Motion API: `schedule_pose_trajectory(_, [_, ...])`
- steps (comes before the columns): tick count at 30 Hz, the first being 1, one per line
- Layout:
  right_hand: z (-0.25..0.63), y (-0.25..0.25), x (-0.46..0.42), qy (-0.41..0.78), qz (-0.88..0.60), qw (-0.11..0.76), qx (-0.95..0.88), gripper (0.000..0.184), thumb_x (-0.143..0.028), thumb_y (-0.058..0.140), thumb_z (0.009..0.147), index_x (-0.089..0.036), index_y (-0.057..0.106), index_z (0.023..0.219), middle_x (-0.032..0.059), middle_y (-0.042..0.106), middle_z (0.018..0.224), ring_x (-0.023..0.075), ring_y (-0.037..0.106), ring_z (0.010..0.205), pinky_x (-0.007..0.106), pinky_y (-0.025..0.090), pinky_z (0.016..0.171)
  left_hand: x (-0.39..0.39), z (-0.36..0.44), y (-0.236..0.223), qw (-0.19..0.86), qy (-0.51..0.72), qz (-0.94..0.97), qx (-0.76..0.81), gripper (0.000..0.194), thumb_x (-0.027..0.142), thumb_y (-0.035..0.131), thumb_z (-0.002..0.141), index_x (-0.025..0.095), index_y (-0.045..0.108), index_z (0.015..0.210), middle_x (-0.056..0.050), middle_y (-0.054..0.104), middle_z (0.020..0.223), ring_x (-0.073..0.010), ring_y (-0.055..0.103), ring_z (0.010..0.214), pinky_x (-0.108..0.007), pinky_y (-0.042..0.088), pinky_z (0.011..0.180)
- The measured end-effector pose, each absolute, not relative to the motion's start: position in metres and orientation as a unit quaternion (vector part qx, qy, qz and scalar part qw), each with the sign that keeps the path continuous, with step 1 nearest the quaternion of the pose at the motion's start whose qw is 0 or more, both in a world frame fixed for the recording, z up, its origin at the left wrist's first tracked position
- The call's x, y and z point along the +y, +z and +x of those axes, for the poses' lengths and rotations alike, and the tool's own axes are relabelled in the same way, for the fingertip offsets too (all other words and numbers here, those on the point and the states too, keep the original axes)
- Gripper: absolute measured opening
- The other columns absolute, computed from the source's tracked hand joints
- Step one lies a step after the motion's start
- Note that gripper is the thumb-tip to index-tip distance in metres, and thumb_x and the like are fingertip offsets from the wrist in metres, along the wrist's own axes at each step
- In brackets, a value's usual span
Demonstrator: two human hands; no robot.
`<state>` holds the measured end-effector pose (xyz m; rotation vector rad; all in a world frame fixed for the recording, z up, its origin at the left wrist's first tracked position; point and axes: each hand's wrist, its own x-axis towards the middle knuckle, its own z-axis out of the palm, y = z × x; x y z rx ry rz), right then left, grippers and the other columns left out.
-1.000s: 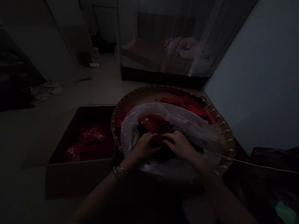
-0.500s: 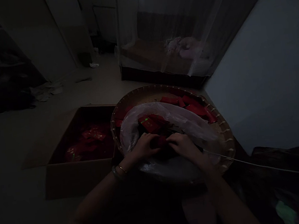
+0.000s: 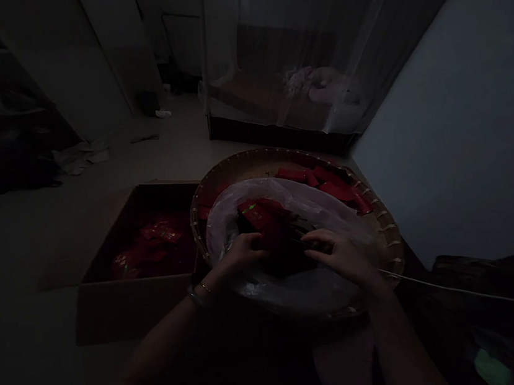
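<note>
The room is very dark. A round woven basket [image 3: 385, 226] stands in front of me with a clear plastic bag [image 3: 292, 288] spread in it and small red packets [image 3: 336, 189] piled inside. My left hand [image 3: 245, 251] is closed on a red packet [image 3: 274, 234] over the bag. My right hand [image 3: 342, 254] hovers to the right of it, fingers curled and pointing left at the dark pile; whether it holds anything is hidden by the gloom.
A cardboard box [image 3: 110, 298] with more red packets [image 3: 151, 246] stands left of the basket on the floor. A net-draped bed [image 3: 282, 89] is behind. A white cord [image 3: 461, 292] runs off to the right. Crumpled cloth [image 3: 79, 157] lies far left.
My hands, pressed together over the bag before, have parted. The right hand moved right; the left hand kept the red packet and lifted it a little.
</note>
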<state>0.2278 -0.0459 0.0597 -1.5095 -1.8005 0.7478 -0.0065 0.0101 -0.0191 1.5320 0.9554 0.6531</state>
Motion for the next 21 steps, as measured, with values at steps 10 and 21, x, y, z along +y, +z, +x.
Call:
schedule_pose_trajectory(10, [0.205,0.052,-0.030,0.266,-0.574,0.303,-0.713,0.018,-0.036,0.060,0.078,-0.019,0.061,0.072,0.0028,0.065,0.076,0.0190,0.060,0.075,0.031,0.045,0.070,0.001,-0.009,-0.005,0.545,0.207,0.715,0.386,0.033,0.025,0.072,0.064,0.015,0.068,0.095,0.001,0.068,0.082,-0.0164,0.060,0.076,-0.020,0.042,0.064])
schedule_pose_trajectory(21, [0.204,0.044,-0.034,0.235,-0.524,0.328,-0.750,0.020,-0.039,0.058,0.081,-0.020,0.063,0.079,0.0066,0.064,0.090,0.0197,0.059,0.083,0.029,0.046,0.067,-0.002,-0.009,0.000,0.549,0.210,0.719,0.371,0.033,0.025,0.073,0.065,0.014,0.068,0.095,-0.001,0.070,0.084,-0.0174,0.061,0.078,-0.021,0.043,0.065])
